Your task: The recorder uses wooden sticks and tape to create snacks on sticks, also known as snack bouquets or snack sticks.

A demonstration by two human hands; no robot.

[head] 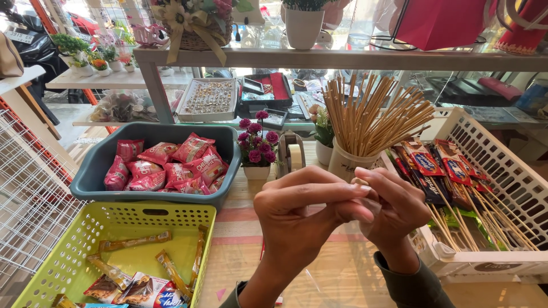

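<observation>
Both hands meet mid-frame: left hand (297,219) fingers laid over right hand (394,208), pinched shut on small pale bit (359,181) at fingertips (what it is, cannot tell). Risk — tiny piece slips from pinch, drops among wooden skewers with wrapped chocolates in white slotted plastic basket (508,171) just right. Elbow could nudge white cup of bare wooden sticks (365,131) behind — top-heavy, tips easily. Lime-green perforated basket (74,251) lies well left.
</observation>
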